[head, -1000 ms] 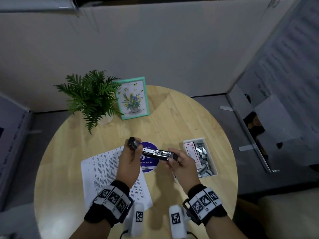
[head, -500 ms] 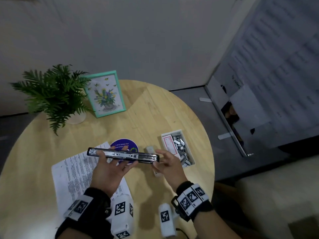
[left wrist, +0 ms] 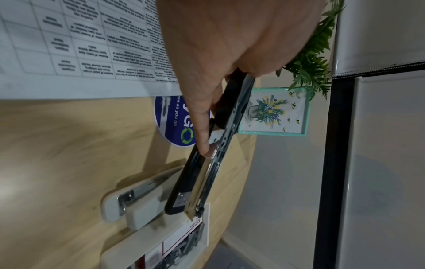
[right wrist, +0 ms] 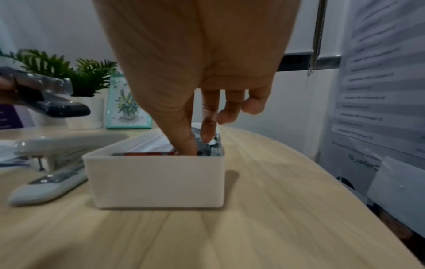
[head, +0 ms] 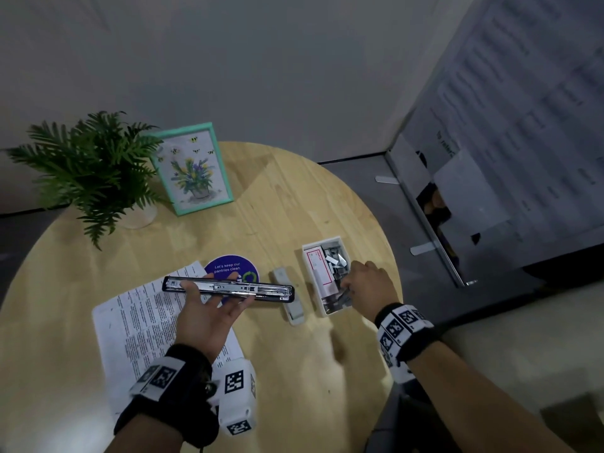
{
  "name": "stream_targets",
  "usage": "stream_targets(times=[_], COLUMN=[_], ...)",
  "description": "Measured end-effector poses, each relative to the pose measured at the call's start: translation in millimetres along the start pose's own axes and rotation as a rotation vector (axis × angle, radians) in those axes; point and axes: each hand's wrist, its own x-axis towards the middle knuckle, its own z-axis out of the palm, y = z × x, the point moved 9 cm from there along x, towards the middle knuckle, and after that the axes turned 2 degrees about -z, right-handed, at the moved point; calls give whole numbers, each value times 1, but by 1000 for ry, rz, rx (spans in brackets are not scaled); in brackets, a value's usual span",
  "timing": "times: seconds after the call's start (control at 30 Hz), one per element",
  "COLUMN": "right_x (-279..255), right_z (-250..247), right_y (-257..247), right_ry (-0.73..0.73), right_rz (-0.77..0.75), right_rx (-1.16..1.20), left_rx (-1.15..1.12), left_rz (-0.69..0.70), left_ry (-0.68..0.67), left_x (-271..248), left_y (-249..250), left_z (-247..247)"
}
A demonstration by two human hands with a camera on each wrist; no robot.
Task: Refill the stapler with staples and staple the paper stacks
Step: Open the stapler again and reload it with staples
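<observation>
A black stapler (head: 261,291), swung open flat with its metal staple channel up, lies across my left hand (head: 217,294), thumb over it and fingers under it, above the printed paper stack (head: 140,322). In the left wrist view one finger (left wrist: 202,138) runs along the black stapler (left wrist: 195,185). My right hand (head: 344,286) reaches into the white staple box (head: 322,248). Thumb and forefinger (right wrist: 207,131) dip among the staple strips in the box (right wrist: 156,182). The box wall hides the thumb tip. I cannot tell whether they pinch a strip.
A grey-white stapler (head: 291,302) lies on the round wooden table (head: 294,371) between the black stapler and the box. A blue round sticker (head: 228,266), a framed flower picture (head: 192,168) and a potted fern (head: 94,168) sit further back. The table edge curves just right of the box.
My right hand has let go of the black stapler's end and moved right into the staple box. My left hand keeps the stapler, now opened out flat.
</observation>
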Motion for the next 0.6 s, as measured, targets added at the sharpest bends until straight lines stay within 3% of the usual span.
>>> stream_targets(times=[0.33, 0.5, 0.6], right_x=[6, -1, -10], right_z=[10, -3, -5], right_y=[1, 25, 42], right_ry=[10, 153, 224], right_rz=[-30, 24, 165], right_rx=[-27, 483, 828], left_rx=[-30, -36, -36], left_rz=[-27, -15, -11], left_ry=[-2, -16, -28], left_x=[3, 2, 0], left_y=[-7, -7, -7], left_z=[1, 4, 8])
